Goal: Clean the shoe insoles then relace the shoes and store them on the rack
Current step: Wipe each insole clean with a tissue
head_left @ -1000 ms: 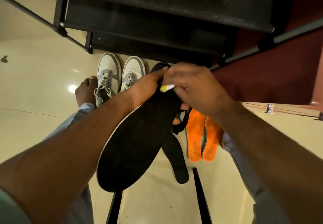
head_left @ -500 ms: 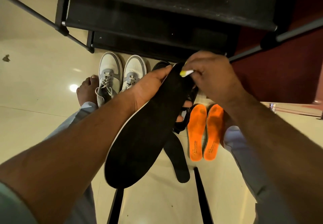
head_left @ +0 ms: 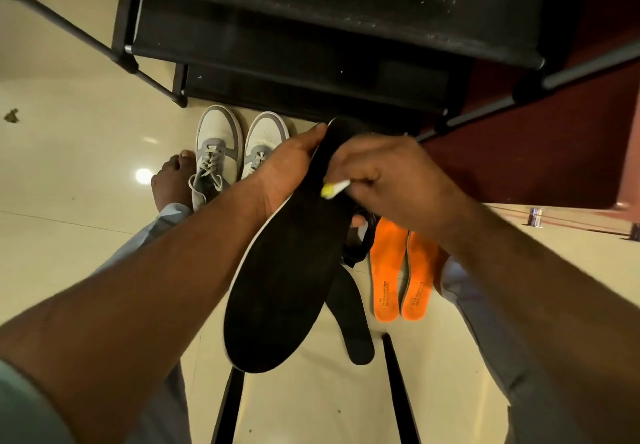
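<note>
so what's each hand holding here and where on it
The left hand grips the black insole near its upper end, by the edge. The right hand grips a small white, yellow-tipped brush by its handle, tip against the insole.

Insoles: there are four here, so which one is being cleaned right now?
The large black insole held up by the left hand; the other black insole and two orange insoles lie on the floor.

At nine o'clock I see a glossy cream floor [head_left: 69, 253] with a dark scrap [head_left: 11, 116] lying on it. At three o'clock, a maroon wall [head_left: 519, 152] and possibly a small tin [head_left: 537, 216].
</note>
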Available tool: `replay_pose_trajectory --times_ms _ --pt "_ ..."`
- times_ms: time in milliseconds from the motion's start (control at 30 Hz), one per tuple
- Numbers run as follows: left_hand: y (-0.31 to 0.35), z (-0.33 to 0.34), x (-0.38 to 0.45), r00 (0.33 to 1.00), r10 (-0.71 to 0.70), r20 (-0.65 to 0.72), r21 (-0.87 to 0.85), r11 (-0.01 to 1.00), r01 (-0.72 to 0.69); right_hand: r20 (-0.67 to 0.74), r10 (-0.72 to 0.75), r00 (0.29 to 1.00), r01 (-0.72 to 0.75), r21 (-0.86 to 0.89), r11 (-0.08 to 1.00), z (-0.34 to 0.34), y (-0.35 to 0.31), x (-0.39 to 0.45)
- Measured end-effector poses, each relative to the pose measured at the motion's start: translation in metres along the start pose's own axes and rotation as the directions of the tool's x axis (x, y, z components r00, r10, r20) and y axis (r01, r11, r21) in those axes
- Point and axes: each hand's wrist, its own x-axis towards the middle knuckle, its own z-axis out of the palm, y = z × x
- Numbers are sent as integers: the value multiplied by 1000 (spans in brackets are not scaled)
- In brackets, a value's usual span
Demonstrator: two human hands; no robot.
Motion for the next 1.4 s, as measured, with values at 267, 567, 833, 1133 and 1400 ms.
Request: replay_pose_trajectory --times_ms 267,567,833,1133,1400 --pt "-4 1 4 999 29 -17 -76 997 -30 -115 145 983 -151 -48 987 1 12 0" --pt "1 0 3 999 17 -49 -82 996 -21 -42 -8 999 8 -7 1000 12 -3 1" --pt "3 1 -2 1000 -16 -5 -91 996 15 -12 -132 991 132 105 986 15 -27 1" --pt "2 0 -5 1000 4 13 -61 998 -4 127 65 990 -85 161 983 6 -43 10" --pt "-9 6 -9 989 -76 126 113 992 61 -72 507 859 -512 -91 854 -21 31 7"
